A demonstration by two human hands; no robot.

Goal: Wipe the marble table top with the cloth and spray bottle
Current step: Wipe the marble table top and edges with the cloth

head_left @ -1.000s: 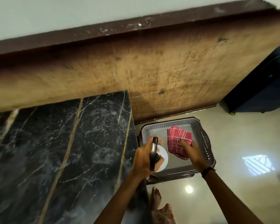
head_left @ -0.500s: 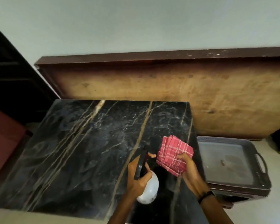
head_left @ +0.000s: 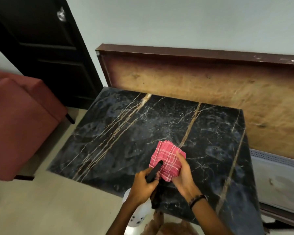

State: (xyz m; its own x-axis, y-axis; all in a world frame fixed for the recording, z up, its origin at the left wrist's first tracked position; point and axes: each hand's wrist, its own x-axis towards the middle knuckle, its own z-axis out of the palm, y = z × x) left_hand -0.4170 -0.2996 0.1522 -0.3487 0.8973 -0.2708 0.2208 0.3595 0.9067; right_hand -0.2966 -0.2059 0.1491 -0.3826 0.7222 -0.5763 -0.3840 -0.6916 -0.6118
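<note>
Marble top dry-looking, no wipe streaks visible. Left hand wrapped round bottle, nozzle aimed at cloth; right hand clasping folded cloth above near edge. Likely just starting: spraying and wiping all left.

We are looking at a room in a home. A black marble table with gold veins stands on pale glossy floor tiles, beside 1 reddish upholstered seat on short dark legs. Behind them we see a dark panelled door, a plain painted wall, and a worn wooden board propped against it.
</note>
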